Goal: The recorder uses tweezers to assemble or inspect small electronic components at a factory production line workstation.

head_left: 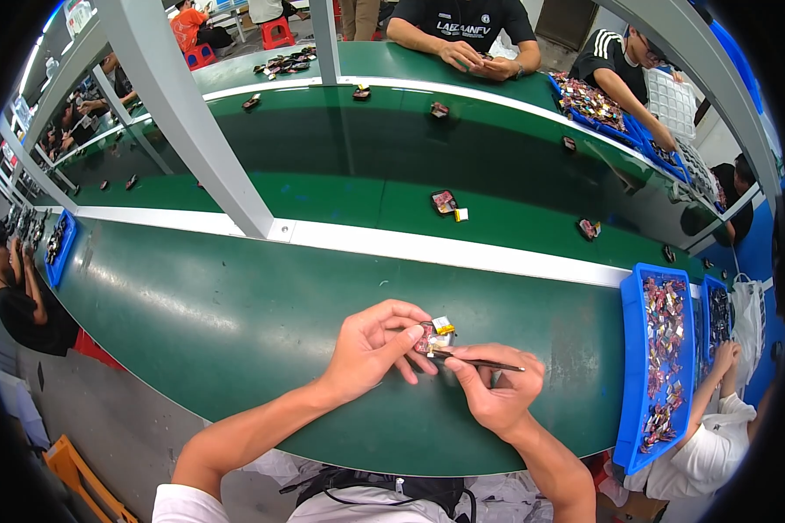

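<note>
Over the green worktop (262, 305), my left hand (373, 344) grips a small black housing (427, 338) with a reddish circuit board inside, thumb on one side and fingers beneath. A small silver battery with a yellow end (444, 326) sticks out at the housing's upper right. Between the thumb and fingers of my right hand (500, 390) is a pair of dark tweezers (488, 363). Their tip meets the lower right part of the housing. My fingers hide some of the housing's edges.
A blue bin (628, 375) full of small boards stands at the right. Beyond the white rail (462, 253), a green conveyor (323, 192) carries scattered housings. A grey post (192, 122) rises at the left. Co-workers sit across the conveyor and at both sides.
</note>
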The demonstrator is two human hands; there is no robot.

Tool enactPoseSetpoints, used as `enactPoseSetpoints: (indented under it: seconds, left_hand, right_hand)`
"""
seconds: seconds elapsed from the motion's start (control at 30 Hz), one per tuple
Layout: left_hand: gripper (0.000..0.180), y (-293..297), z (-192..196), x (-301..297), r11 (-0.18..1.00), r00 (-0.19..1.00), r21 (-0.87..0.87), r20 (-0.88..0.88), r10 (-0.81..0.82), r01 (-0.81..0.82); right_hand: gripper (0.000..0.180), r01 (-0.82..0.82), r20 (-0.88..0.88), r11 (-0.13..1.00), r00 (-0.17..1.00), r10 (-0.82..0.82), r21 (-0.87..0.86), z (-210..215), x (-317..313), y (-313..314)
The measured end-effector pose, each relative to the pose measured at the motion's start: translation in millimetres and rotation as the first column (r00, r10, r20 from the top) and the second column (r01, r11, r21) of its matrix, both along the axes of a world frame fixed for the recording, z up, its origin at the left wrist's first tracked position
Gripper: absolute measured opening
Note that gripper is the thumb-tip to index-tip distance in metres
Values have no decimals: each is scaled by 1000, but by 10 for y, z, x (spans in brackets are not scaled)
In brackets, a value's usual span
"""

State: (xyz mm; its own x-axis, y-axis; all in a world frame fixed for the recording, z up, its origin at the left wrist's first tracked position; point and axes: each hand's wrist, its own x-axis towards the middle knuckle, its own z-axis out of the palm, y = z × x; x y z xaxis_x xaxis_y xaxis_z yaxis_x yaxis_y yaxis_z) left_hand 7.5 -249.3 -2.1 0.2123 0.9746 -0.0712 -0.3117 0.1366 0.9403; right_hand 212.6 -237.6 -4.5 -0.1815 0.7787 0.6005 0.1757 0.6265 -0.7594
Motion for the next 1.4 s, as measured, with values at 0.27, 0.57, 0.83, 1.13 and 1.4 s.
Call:
enactPoseSetpoints:
  seconds: [0.27,0.57,0.83,1.13,1.4]
  left_hand:
    - [26,7,5,-18,999,999,8,-8,31,-31]
    - [25,15,-21,-19,1000,1000,7,-1,14,-14]
    - [27,-21,27,17,1000,1000,27,-26,15,-14]
    - [27,-14,-14,23,996,999,75,-31,44,-42]
    - [26,-6,4,13,999,999,29,-12,30,-29]
  right_hand:
    - [14,27,-14,999,1000,-27,-29,38,10,1]
    - [13,33,24,998,999,-32,-55,52,25,5]
    - [12,54,-24,990,998,-57,-129,6,35,-4]
    - [12,41,3,996,999,-41,-78,36,24,-3]
    - [12,4,21,999,1000,-3,-49,42,46,36]
